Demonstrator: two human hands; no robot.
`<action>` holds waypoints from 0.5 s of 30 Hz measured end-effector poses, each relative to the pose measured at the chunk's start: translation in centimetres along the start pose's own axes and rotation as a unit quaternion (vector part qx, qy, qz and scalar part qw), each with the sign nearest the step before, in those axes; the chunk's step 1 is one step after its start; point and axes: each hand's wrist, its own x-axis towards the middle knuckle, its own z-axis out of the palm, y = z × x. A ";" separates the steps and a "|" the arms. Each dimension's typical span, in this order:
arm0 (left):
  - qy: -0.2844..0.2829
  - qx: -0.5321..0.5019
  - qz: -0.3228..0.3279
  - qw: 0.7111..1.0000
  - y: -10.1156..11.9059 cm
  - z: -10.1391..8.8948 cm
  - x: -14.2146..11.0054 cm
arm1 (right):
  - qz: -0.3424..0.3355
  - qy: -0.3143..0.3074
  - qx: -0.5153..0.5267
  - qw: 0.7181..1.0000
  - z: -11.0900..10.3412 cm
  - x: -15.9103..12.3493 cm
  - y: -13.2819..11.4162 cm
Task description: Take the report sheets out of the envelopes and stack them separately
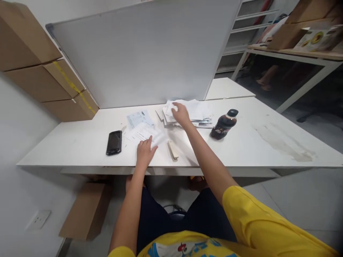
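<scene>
at centre, the spread left hand (pixel 145 152) rests on loose white printed sheets (pixel 142 132); the curled right hand (pixel 181 114), pinch unclear, is at a thick white paper pile (pixel 195 110); seemingly much is left.

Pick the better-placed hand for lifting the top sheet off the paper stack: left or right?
Right, I'd say. The right hand is at the paper stack, fingers spread; the left hand lies off to the side, at the loose papers.
</scene>
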 end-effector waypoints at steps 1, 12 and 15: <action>0.006 0.009 -0.002 1.000 0.2 -0.1 -0.2 | -0.039 -0.073 0.011 0.997 0.5 -1.1 -1.2; 0.033 0.008 -0.006 0.999 1.3 -0.2 -1.1 | 0.115 -0.338 0.071 0.931 5.2 -5.1 -3.1; 0.012 -0.004 0.001 1.000 1.2 -0.1 -0.9 | 0.150 -0.343 0.141 0.916 5.6 -5.0 -3.2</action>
